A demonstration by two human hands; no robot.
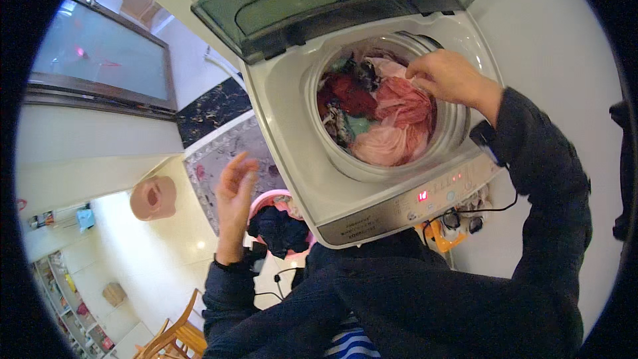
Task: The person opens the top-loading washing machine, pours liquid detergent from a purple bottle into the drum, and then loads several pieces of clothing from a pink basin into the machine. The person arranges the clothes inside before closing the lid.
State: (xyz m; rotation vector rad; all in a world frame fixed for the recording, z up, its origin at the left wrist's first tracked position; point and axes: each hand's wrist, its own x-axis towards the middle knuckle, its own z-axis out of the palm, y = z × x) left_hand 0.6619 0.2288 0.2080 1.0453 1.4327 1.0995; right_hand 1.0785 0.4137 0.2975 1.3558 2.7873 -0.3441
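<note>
Before me stands a top-loading washing machine (289, 124) with its tinted lid (349, 5) raised. Its drum holds a tangle of clothes: a coral-pink cloth (403, 102), a pale pink cloth (384, 144), a dark red garment (354, 94) and a green piece (361, 124). My right hand (446, 77) is over the drum's right rim, fingers bent down by the pink cloths; whether it grips any is not clear. My left hand (237, 184), blurred, hangs empty with fingers apart, left of the machine. Near it, a pink basin (256, 204) holds dark clothing (281, 229).
A lit control panel (423, 197) runs along the machine's front edge. Black cables (498, 208) hang near my right arm. A grey patterned mat (214, 169), a pink plastic stool (153, 198) and a wooden chair (184, 331) are to the left. A white wall (553, 70) stands right.
</note>
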